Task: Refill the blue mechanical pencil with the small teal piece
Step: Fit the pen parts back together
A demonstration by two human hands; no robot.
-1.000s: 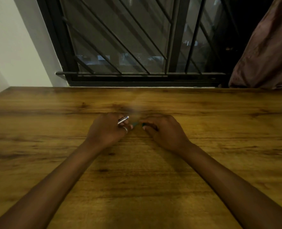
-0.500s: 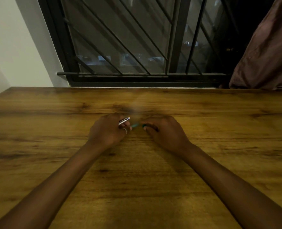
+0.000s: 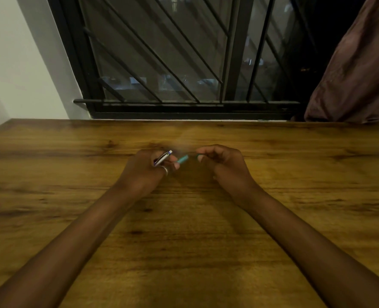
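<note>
Fingers: left hand (image 3: 144, 172) clamps pencil (image 3: 163, 158), right hand (image 3: 223, 164) pinches teal piece (image 3: 199, 155) | table (image 3: 184, 252) bare around.

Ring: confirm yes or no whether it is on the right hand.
No, the ring sits on a finger of the left hand, which also holds the pencil; the right hand shows none.

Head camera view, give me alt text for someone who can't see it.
Two bare hands meet over a brown wooden table: the left hand grips a silver-clipped blue mechanical pencil and a small teal piece, the right hand pinches another teal bit. A black barred window stands behind.
</note>
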